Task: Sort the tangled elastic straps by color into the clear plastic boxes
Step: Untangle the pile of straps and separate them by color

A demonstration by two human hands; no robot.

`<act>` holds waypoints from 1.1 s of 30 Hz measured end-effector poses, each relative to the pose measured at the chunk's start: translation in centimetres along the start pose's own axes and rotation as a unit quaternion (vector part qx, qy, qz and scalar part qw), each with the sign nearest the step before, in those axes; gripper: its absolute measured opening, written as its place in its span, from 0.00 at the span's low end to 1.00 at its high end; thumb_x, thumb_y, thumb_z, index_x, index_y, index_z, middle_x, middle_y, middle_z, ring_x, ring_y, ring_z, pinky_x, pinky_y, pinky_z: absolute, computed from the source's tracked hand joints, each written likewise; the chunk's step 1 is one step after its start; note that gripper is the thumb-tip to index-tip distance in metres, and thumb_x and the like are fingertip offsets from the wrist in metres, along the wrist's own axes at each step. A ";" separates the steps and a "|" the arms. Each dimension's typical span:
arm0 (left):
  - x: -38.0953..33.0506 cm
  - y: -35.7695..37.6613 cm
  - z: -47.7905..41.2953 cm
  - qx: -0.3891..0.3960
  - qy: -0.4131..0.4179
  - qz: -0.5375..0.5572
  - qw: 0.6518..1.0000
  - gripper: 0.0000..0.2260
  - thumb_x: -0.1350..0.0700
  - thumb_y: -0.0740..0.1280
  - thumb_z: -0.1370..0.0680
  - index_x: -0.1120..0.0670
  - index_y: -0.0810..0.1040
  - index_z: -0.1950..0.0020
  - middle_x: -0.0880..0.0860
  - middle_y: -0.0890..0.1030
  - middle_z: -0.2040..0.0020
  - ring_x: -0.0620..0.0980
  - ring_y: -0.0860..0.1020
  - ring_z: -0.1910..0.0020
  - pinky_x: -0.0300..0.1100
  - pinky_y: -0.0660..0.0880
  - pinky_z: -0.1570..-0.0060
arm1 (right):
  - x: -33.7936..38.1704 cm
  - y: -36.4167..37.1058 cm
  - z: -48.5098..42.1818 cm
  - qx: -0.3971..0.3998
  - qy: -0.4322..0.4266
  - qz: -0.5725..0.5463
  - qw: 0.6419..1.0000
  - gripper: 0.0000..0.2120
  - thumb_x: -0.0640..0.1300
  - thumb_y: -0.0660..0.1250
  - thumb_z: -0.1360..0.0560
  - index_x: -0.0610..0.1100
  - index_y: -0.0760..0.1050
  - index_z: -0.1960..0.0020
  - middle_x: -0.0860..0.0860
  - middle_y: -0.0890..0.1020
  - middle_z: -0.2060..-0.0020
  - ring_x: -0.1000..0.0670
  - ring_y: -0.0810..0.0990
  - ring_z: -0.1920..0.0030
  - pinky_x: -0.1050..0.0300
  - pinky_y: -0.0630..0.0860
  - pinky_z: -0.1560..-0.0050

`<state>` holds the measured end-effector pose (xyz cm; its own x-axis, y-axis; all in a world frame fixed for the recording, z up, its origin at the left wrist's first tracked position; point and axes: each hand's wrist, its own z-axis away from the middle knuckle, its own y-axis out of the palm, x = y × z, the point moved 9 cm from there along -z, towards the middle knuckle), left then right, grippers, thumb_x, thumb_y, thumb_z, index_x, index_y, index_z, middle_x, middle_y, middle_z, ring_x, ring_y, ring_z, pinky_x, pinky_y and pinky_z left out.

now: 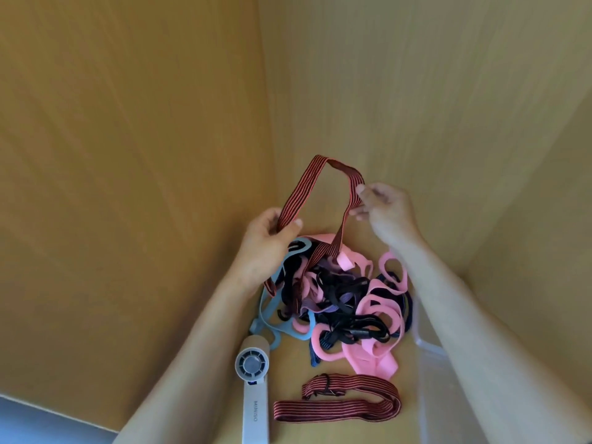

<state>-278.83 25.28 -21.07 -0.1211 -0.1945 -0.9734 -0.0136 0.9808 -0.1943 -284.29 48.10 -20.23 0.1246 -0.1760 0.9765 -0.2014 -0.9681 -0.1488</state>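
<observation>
- Striped strap, red and black [296, 197]: raised above the tangled pile [346, 302] in an arch; both its ends run down into the far-left part of the pile.
- Left hand [266, 238]: above the pile's left edge, fingers and thumb curled round the left leg of the striped strap, which it grips.
- Right hand [384, 209]: above the pile's far-right side, thumb and fingertips pinching the right leg of the striped strap; the other fingers are loosely bent.
- Tangled pile: lies on the wooden surface [362, 434]. Contents:
  - pink bands [371, 350], mostly on its right and near sides;
  - light blue strap [272, 318], along its left edge;
  - black cord [358, 331], at its centre;
  - purple band [320, 307], left of centre;
  - dark blue strap [314, 360], poking out at its near edge.
- Second striped strap [339, 408]: same red and black, lying flat and folded on the near side of the pile, apart from it, with a small tie round one part.
- Clear plastic box [429, 350]: just right of the pile, partly under the right forearm; what it holds cannot be made out.
- Handheld fan [253, 389]: white, marked MINISO, on the near-left side of the pile, its head touching the light blue strap.
- Wooden panels [128, 155]: upright behind and to both sides of the pile.
</observation>
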 end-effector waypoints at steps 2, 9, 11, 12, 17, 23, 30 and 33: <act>1.9 0.4 -0.5 0.006 -0.025 -0.009 1.000 0.05 0.55 0.67 0.18 0.56 0.78 0.51 0.43 0.74 0.65 0.40 0.72 0.67 0.35 0.71 0.58 | 1.7 -0.4 -0.4 -0.016 -0.020 -0.038 0.999 0.06 0.44 0.68 0.19 0.47 0.80 0.55 0.50 0.84 0.62 0.51 0.84 0.66 0.57 0.81 0.61; 5.6 3.8 -2.8 0.046 -0.054 -0.051 0.996 0.06 0.57 0.75 0.25 0.52 0.80 0.51 0.41 0.73 0.69 0.42 0.74 0.69 0.38 0.74 0.62 | 7.6 -0.4 -0.7 -0.022 -0.099 -0.076 0.992 0.08 0.41 0.68 0.20 0.47 0.80 0.58 0.52 0.83 0.71 0.52 0.83 0.70 0.61 0.80 0.66; 5.9 4.7 -3.5 0.055 -0.046 -0.073 0.995 0.08 0.57 0.76 0.26 0.49 0.78 0.52 0.44 0.73 0.67 0.43 0.72 0.70 0.38 0.72 0.64 | 9.1 -0.2 -0.9 -0.024 -0.121 -0.080 0.989 0.12 0.38 0.67 0.19 0.47 0.79 0.60 0.53 0.82 0.73 0.54 0.82 0.72 0.62 0.79 0.68; 5.7 5.1 -3.8 0.058 -0.040 -0.076 0.995 0.10 0.56 0.77 0.27 0.49 0.78 0.51 0.44 0.74 0.65 0.44 0.72 0.69 0.38 0.72 0.65 | 9.8 -0.1 -0.9 -0.025 -0.129 -0.079 0.988 0.13 0.37 0.67 0.20 0.47 0.79 0.61 0.53 0.82 0.73 0.54 0.81 0.73 0.61 0.79 0.68; 2.1 6.4 -5.8 0.034 0.015 -0.105 0.994 0.12 0.50 0.78 0.29 0.49 0.77 0.51 0.33 0.77 0.70 0.35 0.74 0.71 0.27 0.69 0.70 | 14.2 -0.1 -0.9 -0.036 -0.189 -0.065 0.979 0.14 0.38 0.68 0.21 0.50 0.79 0.63 0.55 0.83 0.71 0.53 0.82 0.70 0.57 0.78 0.64; -1.7 6.8 -8.6 0.042 0.039 -0.139 0.989 0.15 0.57 0.64 0.18 0.52 0.69 0.65 0.42 0.70 0.76 0.40 0.68 0.77 0.33 0.63 0.76 | 17.4 -1.0 -0.5 -0.046 -0.245 -0.073 0.966 0.14 0.35 0.67 0.21 0.49 0.78 0.62 0.56 0.82 0.71 0.56 0.81 0.71 0.61 0.77 0.65; -4.0 5.0 -9.7 0.021 0.044 -0.065 0.997 0.14 0.60 0.60 0.17 0.54 0.73 0.63 0.45 0.71 0.72 0.44 0.67 0.74 0.39 0.64 0.70 | 11.7 -2.1 -0.7 0.007 -0.153 0.002 0.988 0.18 0.31 0.73 0.28 0.53 0.76 0.48 0.53 0.83 0.55 0.56 0.81 0.57 0.59 0.76 0.51; -6.0 4.3 -9.6 0.020 0.051 -0.018 0.998 0.15 0.60 0.60 0.16 0.51 0.79 0.60 0.45 0.71 0.71 0.43 0.65 0.73 0.38 0.62 0.70 | 5.4 -0.8 -0.5 0.066 -0.016 0.096 0.993 0.23 0.43 0.78 0.29 0.52 0.70 0.40 0.56 0.78 0.50 0.52 0.80 0.46 0.58 0.74 0.46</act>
<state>-287.67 30.75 -14.88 -0.2221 -0.2265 -0.9483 0.0193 0.9714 -0.2366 -283.99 47.98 -14.81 0.1274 -0.3628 0.9231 -0.0948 -0.9309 -0.3528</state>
